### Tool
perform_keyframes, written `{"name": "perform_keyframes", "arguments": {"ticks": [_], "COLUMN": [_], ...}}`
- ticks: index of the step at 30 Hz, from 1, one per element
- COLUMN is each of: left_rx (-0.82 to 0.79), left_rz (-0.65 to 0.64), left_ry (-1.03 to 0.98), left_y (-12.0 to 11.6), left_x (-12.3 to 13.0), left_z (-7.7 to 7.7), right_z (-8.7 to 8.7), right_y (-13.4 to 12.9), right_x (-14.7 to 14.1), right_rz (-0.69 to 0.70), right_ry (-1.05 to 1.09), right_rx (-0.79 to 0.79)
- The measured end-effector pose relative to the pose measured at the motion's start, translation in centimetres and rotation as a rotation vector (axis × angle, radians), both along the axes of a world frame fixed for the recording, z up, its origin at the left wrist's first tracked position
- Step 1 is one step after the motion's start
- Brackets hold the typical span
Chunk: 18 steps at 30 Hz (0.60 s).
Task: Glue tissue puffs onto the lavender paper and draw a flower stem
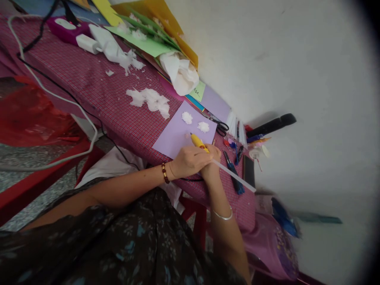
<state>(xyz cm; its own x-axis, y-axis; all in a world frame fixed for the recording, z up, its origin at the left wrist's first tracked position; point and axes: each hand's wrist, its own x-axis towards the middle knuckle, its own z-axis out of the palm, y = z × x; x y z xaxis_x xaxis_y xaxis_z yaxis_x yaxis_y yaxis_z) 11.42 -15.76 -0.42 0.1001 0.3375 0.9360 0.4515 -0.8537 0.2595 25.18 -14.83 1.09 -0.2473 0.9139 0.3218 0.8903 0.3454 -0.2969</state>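
Both hands meet just below the centre of the frame at a yellow glue gun (197,141). The left hand (191,160) is closed over its rear, with fingertips by the glue stick (234,176); the right hand (210,170) lies beneath, apparently curled around the gun, its fingers mostly hidden. The nozzle points up and left over a purple sheet (169,142) carrying two white tufts (203,126). Assessed risk: if the gun is hot, a dipped nozzle could drip glue on the sheet or burn a finger that strays forward; whether it is hot cannot be determined. The long stick juts to the lower right, across a blue-handled tool (238,184) in this view, and a bump there could swing the nozzle off line. A black cord (74,99), trailing past the table edge at left, could snag on an arm or the chair (44,174) and tug whatever it feeds. Writing: a pale green paper (198,90) above centre bears dark handwritten marks, too small to read. No brand or printed label is legible.
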Motion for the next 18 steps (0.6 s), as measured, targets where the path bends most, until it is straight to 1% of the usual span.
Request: {"name": "perform_keyframes", "arguments": {"ticks": [5, 10, 18], "left_rx": [-0.007, -0.021, -0.066], "left_rz": [0.000, -0.024, -0.015], "left_ry": [0.019, 0.014, 0.013], "left_y": [0.00, 0.16, 0.31], "left_x": [-0.01, 0.10, 0.00], "left_z": [0.22, -0.02, -0.16], "right_z": [0.67, 0.60, 0.04], "right_y": [-0.29, -0.21, -0.21], "right_x": [-0.67, -0.82, -0.27], "right_rz": [-0.032, -0.045, 0.054], "right_ry": [0.048, 0.043, -0.036], "right_rx": [-0.044, -0.046, -0.008]}}
